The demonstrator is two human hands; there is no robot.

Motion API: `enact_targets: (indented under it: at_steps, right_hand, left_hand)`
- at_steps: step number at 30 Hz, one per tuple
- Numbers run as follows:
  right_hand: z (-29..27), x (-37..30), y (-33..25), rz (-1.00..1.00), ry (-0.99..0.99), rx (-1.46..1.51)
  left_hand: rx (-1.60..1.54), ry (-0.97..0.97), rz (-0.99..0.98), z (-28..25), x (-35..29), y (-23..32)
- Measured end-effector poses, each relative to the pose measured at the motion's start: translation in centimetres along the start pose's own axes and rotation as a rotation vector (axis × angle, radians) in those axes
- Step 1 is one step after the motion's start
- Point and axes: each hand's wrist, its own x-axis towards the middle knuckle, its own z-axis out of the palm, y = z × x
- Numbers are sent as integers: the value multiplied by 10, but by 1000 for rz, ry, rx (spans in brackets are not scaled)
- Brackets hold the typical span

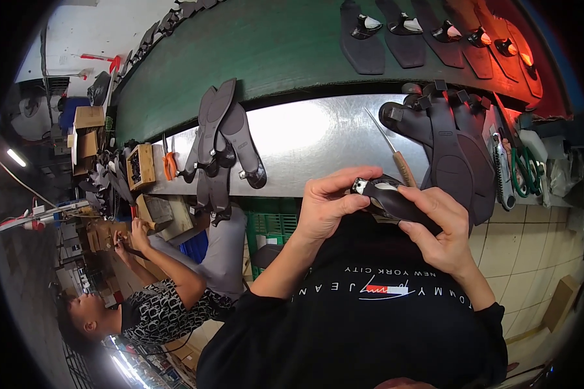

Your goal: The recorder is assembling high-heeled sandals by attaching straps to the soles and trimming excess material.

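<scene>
In front of my chest I hold a black shoe sole (396, 202) with a curved, glossy end and a small pale piece at its left tip. My left hand (334, 204) grips that tip between thumb and fingers. My right hand (438, 223) is closed around the other end, hiding part of it. Just beyond my hands, an awl (399, 155) with a wooden handle lies on the metal worktop (305, 139). Beside my right hand is a pile of dark grey soles (457, 152) with black heel pieces. Another pile of soles (215, 126) lies to the left.
A green conveyor belt (266, 52) runs behind the worktop, carrying a row of soles (405, 39) under red light at the right. Green-handled scissors (525, 170) and a utility knife (502, 170) lie far right. Orange-handled pliers (169, 163) stand left, near a seated co-worker (169, 292) handling something.
</scene>
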Motion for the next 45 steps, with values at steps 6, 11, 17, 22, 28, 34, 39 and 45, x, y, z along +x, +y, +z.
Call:
enact_targets:
  at_steps: [6,11,17,22,28,34,39,45]
  right_hand:
    - [-3,2,-2,-11,-2,-36]
    - [-6,2,-2,-82,-54,-157]
    - [-8,0,-7,-135,-72,-289]
    - [-7,-1,-9,-112,-109,-345]
    - [-7,2,11,54,-125,-58]
    - [-6,-1,16,249,-213,53]
    - [-7,5,15,48,-257,-141]
    - [-3,2,22,-125,-270,-221]
  left_hand:
    - [139,-59,132,-3,1,-5]
    - [232,-136,174,-3,0,-2]
    - [365,-217,272,-1,0,-1]
    - [510,-253,265,6,-2,2]
    - [233,-77,-169,10,-8,-3]
    - [234,-73,-163,13,-8,-6]
    - [165,-37,-221,15,-10,-2]
    - [181,29,-311,9,-2,-5]
